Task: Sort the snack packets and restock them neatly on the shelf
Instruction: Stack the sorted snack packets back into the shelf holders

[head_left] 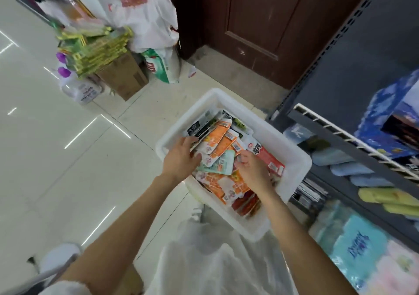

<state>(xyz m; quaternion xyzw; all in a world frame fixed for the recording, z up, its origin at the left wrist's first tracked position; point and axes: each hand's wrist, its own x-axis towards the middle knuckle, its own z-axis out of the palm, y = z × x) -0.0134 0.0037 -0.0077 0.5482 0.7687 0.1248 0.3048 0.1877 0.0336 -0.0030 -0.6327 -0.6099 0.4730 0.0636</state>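
Observation:
A white plastic bin (292, 149) sits on the floor, full of mixed snack packets: orange ones (221, 140), a teal one (223, 163), black ones (199, 128), red ones (271, 158). My left hand (181, 156) reaches in from the bin's left rim and grips a fanned bunch of orange and white packets. My right hand (251, 168) presses down among the packets in the bin's middle, fingers curled on a small packet. The dark shelf (353, 149) stands to the right.
The shelf carries blue and yellow cloth packs (362, 172), tissue packs (358, 244) and a blue box (390, 122). A cardboard box (123, 77), green-yellow packs, detergent bottles and white bags stand at the back left. A brown door (260, 22) is behind. A white plastic bag (215, 263) lies near me.

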